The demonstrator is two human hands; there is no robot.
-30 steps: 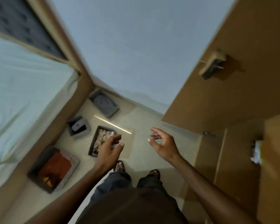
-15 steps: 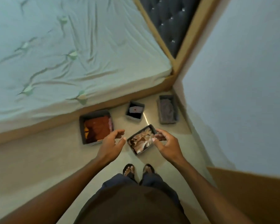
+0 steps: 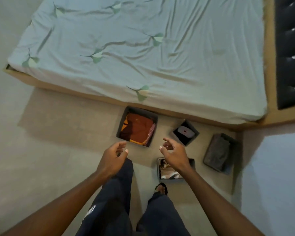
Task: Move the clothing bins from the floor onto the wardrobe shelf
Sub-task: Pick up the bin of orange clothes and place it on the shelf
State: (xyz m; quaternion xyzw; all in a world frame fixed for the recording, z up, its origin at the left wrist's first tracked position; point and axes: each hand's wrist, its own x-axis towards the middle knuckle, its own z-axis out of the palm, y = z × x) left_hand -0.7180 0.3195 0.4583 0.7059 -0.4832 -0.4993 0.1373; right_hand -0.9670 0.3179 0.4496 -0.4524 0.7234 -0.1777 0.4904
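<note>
Several grey fabric bins stand on the floor by the bed. The biggest bin (image 3: 121, 121) holds folded red and orange clothes and sits against the bed frame. A small bin (image 3: 194, 136) with a dark cap lies to its right. A long bin (image 3: 209, 160) of grey clothes stands near the wall. A bin (image 3: 159, 169) with pale patterned cloth lies by my right foot, partly hidden by my right arm. My left hand (image 3: 113, 155) hovers open just below the biggest bin. My right hand (image 3: 174, 150) hangs open above the patterned bin. Neither hand touches a bin.
A wide bed (image 3: 134, 48) with a pale green sheet fills the upper view, with a dark tufted headboard (image 3: 290, 48) at the right. A pale wall (image 3: 276, 176) closes the right side. My legs and sandalled foot (image 3: 161, 189) stand on beige floor (image 3: 49, 150). No wardrobe is in view.
My view has swung left from the wardrobe door and wall toward the bed. The bins now lie straight ahead. Both hands stay open and have shifted from the patterned bin toward the red one.
</note>
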